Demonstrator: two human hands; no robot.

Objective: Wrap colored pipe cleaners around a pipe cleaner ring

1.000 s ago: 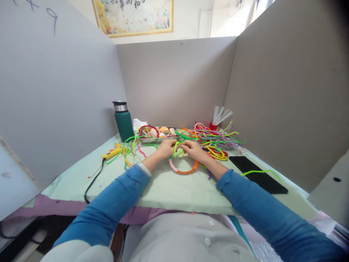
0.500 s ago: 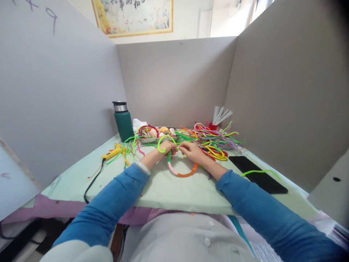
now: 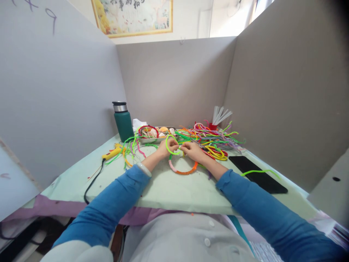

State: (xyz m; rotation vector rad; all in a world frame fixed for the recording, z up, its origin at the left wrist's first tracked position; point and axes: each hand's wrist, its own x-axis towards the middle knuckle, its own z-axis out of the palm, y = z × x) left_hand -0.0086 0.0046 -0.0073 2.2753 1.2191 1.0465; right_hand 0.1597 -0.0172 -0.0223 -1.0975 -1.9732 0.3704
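My left hand (image 3: pixel 168 147) and my right hand (image 3: pixel 192 150) meet over the middle of the table, fingertips almost touching. Both are closed in a pinch on a lime-green pipe cleaner (image 3: pixel 167 145), whose free length curves in an open loop over my left fingers. Below them hangs or rests a ring (image 3: pixel 185 173) wrapped in green, pink and orange sections; its far side is hidden behind my hands. Whether my fingers also grip the ring cannot be made out.
A metal tray (image 3: pixel 147 140) of shells stands behind my hands, with a green bottle (image 3: pixel 124 125) to its left. A yellow glue gun (image 3: pixel 113 152) lies left. Pipe cleaners (image 3: pixel 215 136) heap at the back right, near a red cup (image 3: pixel 213 126). A black phone (image 3: pixel 257 174) lies right.
The lime-green pipe cleaner's free end has swung from left of my left hand round toward the fingertips. My left hand has turned slightly; my right hand has barely shifted.
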